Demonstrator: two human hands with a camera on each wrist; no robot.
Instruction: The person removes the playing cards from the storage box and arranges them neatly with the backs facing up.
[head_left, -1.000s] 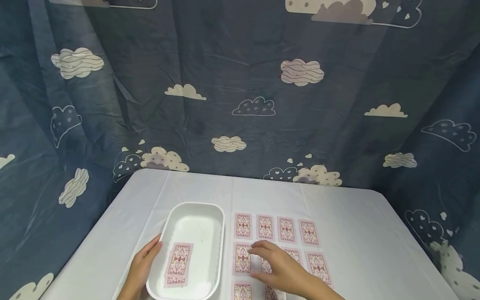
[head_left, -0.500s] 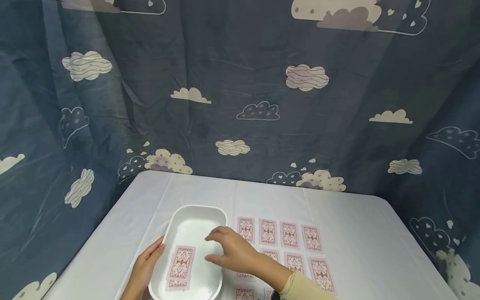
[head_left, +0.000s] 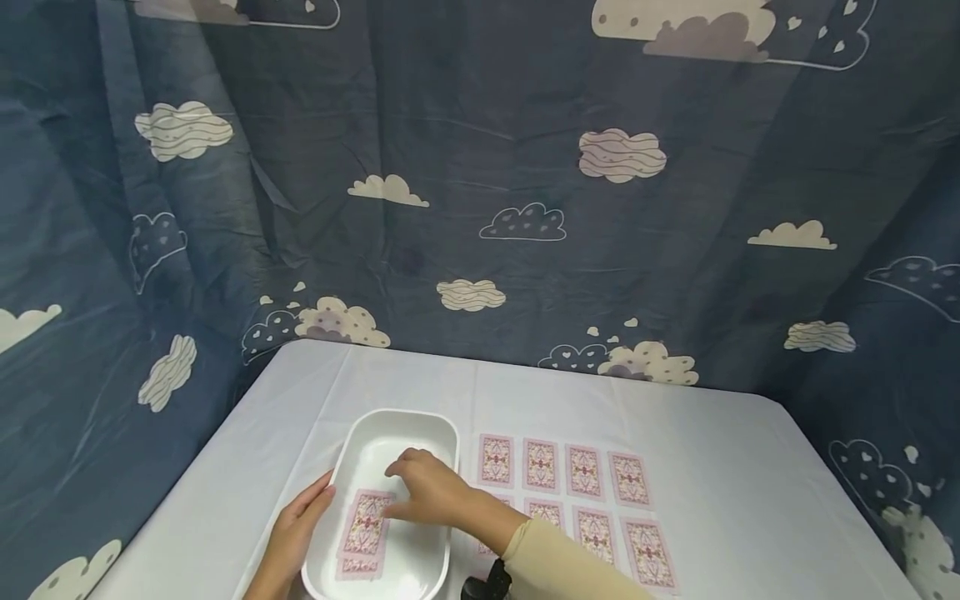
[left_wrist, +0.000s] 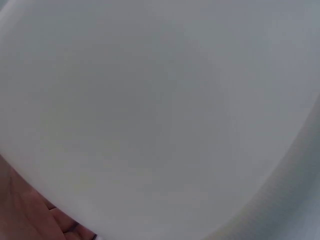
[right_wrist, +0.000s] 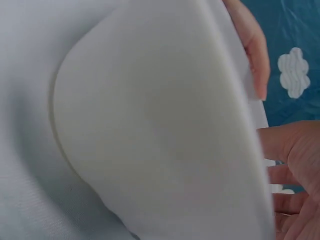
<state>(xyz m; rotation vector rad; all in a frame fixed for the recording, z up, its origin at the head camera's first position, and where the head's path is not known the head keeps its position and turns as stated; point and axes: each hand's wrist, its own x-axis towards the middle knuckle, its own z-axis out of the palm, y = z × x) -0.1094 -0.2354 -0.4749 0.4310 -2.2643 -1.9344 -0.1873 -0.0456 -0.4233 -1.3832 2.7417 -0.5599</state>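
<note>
A white tray (head_left: 442, 417) stands on the cloth-covered table. Two playing cards (head_left: 366, 523) lie face down and overlapping inside it. At the tray's left rim, my left hand (head_left: 295, 529) holds the side, thumb near the edge. In the left wrist view the tray's pale wall (left_wrist: 160, 110) fills nearly everything, with part of the left hand (left_wrist: 35, 215) at the lower corner. My right hand (head_left: 431, 492) is over the tray beside the cards, thumb and fingers apart, nothing seen between them. The right wrist view shows its spread fingers (right_wrist: 287, 202) past the tray's rim.
Face-down cards (head_left: 585, 471) lie in rows to the right of the tray; my right forearm hides some. A black wrist device (head_left: 487, 583) sits by the right sleeve (head_left: 562, 562). A dark cloud-patterned curtain (head_left: 450, 125) hangs behind the white table (head_left: 712, 467).
My right hand has moved left from over the card rows to inside the tray's outline, close to the two cards. The left hand stays at the rim. The head view has shifted slightly.
</note>
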